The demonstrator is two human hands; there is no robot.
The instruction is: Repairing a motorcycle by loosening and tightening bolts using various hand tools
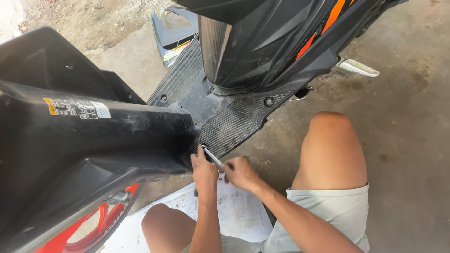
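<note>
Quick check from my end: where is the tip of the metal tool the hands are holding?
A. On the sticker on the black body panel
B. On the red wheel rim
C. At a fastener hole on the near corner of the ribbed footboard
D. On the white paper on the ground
C: the slim metal tool, held by the left hand and right hand, points its tip into the near corner of the ribbed black footboard.
</note>
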